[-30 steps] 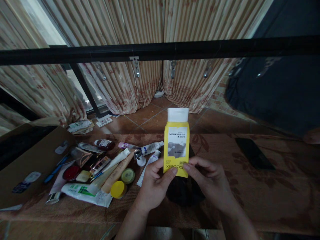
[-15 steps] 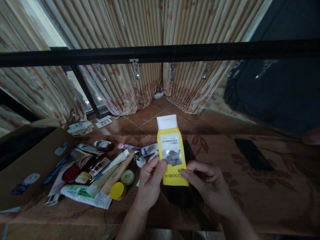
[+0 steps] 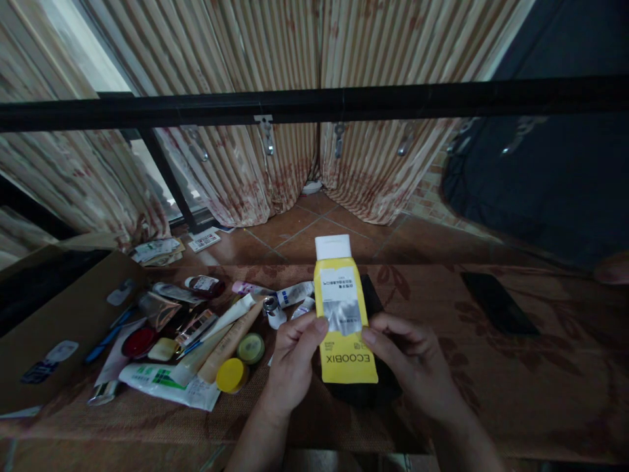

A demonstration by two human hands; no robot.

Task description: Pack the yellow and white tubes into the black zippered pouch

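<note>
A yellow tube (image 3: 343,314) with a white cap and the word ECOOBIX on it is held upside down in front of me, cap pointing away. My left hand (image 3: 295,364) pinches its left edge with thumb and fingers. My right hand (image 3: 410,367) grips its right edge, fingers curled. Under the tube lies a black pouch (image 3: 373,387) on the patterned cloth.
Left of my hands lies a heap of cosmetics: tubes (image 3: 170,383), a yellow-lidded jar (image 3: 232,373), a red compact (image 3: 139,341). A cardboard box (image 3: 54,314) stands at far left. A black phone (image 3: 497,303) rests at right. A black rail (image 3: 314,101) crosses above, curtains behind.
The yellow tube has come lower and nearer to me, and my fingers have shifted higher along its sides. Its lower end now shows in full.
</note>
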